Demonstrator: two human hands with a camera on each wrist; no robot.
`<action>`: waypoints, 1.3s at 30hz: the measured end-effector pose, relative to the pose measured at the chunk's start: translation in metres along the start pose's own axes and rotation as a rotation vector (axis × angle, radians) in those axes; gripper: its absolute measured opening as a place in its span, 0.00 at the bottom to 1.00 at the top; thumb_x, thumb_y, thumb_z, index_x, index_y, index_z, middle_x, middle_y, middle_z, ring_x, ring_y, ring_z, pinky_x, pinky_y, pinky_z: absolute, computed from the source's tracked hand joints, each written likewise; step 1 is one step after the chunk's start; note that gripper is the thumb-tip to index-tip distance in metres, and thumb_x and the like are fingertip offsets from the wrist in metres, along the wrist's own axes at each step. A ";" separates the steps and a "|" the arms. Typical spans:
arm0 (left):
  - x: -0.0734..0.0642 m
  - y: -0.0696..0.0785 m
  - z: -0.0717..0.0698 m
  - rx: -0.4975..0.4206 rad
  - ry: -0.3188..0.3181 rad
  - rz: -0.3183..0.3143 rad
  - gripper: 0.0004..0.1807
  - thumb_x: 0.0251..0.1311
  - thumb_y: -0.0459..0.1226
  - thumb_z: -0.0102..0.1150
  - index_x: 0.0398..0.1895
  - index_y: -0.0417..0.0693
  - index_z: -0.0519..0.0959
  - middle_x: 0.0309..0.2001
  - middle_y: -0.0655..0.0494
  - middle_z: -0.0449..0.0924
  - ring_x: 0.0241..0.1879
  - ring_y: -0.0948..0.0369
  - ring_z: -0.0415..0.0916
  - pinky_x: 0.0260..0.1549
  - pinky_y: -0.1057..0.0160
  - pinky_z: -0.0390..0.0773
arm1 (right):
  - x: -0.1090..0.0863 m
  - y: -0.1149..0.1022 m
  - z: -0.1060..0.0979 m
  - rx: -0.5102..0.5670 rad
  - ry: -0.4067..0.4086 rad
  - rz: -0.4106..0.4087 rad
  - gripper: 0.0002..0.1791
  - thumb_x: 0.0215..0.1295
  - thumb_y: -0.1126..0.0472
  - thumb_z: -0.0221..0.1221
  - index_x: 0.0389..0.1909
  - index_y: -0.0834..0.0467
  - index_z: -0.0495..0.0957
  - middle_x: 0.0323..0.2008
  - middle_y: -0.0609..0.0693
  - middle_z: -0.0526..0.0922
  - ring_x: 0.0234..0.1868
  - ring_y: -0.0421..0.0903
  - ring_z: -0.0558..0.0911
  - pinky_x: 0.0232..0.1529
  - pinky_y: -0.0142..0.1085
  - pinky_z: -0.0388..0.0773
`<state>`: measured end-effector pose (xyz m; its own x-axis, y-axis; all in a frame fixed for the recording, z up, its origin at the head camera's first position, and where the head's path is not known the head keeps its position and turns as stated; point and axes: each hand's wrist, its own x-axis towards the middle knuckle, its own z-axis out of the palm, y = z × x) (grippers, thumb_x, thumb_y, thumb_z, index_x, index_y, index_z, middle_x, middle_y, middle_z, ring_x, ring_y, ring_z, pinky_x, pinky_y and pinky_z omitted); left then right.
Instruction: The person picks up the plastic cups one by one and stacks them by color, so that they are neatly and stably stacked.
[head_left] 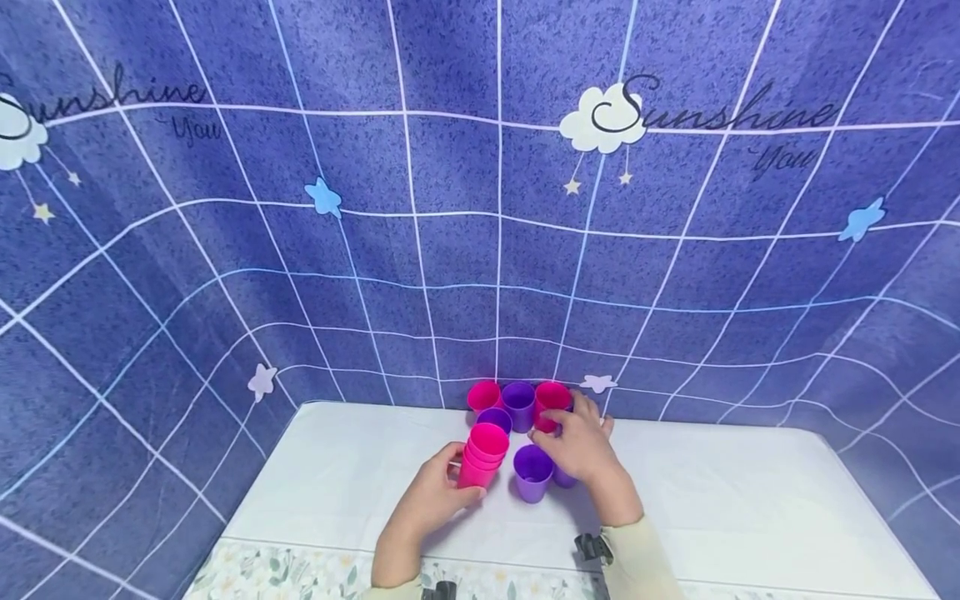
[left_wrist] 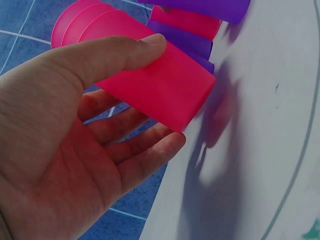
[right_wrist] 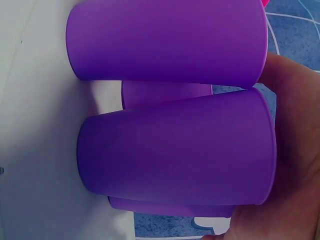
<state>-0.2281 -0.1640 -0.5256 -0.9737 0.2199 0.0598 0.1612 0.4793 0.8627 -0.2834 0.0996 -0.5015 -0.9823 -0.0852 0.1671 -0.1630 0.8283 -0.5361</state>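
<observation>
My left hand (head_left: pixel 431 492) grips a nest of three pink cups (head_left: pixel 480 471), thumb along one side and fingers around the other. The stack tilts, open ends up and away, in the left wrist view. My right hand (head_left: pixel 581 446) reaches over the cups on the right, thumb and fingers spread, fingertips by a pink cup (head_left: pixel 551 396) at the back. Below that hand stand a purple cup (head_left: pixel 533 479) and another purple cup (right_wrist: pixel 175 150), partly covered by the hand in the head view. The right fingertips are largely hidden behind cups in the right wrist view.
A pink cup (head_left: pixel 483 396) and a purple cup (head_left: pixel 518 408) stand in the back row, with another purple cup (head_left: pixel 495 422) in front of them. The white tabletop (head_left: pixel 750 500) ends at a blue patterned curtain (head_left: pixel 465 250). A floral strip (head_left: pixel 300 575) runs along the near edge.
</observation>
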 end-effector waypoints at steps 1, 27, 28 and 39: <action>0.000 0.000 0.000 0.001 0.001 0.001 0.34 0.54 0.35 0.78 0.65 0.43 0.76 0.54 0.45 0.84 0.50 0.53 0.83 0.51 0.49 0.84 | 0.000 0.000 -0.001 -0.005 -0.006 0.001 0.28 0.62 0.39 0.63 0.58 0.49 0.87 0.80 0.66 0.61 0.80 0.71 0.59 0.69 0.85 0.47; 0.002 -0.004 0.001 0.019 0.000 0.003 0.35 0.52 0.37 0.79 0.65 0.44 0.76 0.55 0.46 0.84 0.51 0.53 0.83 0.54 0.45 0.84 | 0.003 -0.002 -0.008 0.096 0.087 -0.206 0.23 0.65 0.57 0.67 0.53 0.70 0.85 0.59 0.64 0.86 0.73 0.71 0.73 0.80 0.65 0.58; 0.002 -0.004 0.001 0.018 0.001 0.002 0.35 0.52 0.37 0.79 0.65 0.45 0.76 0.55 0.46 0.84 0.51 0.53 0.83 0.54 0.45 0.84 | 0.003 -0.001 -0.008 0.109 0.091 -0.213 0.22 0.65 0.58 0.67 0.53 0.71 0.85 0.58 0.64 0.86 0.73 0.71 0.73 0.81 0.63 0.59; 0.000 -0.006 0.001 0.027 -0.010 0.013 0.35 0.53 0.37 0.79 0.66 0.44 0.76 0.55 0.46 0.84 0.50 0.55 0.82 0.52 0.47 0.83 | 0.001 0.003 -0.018 0.211 0.212 -0.201 0.20 0.62 0.65 0.67 0.54 0.70 0.84 0.60 0.62 0.84 0.79 0.71 0.65 0.82 0.60 0.58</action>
<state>-0.2286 -0.1657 -0.5314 -0.9699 0.2346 0.0654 0.1779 0.4994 0.8479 -0.2830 0.1120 -0.4883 -0.8911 -0.0996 0.4428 -0.3885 0.6719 -0.6306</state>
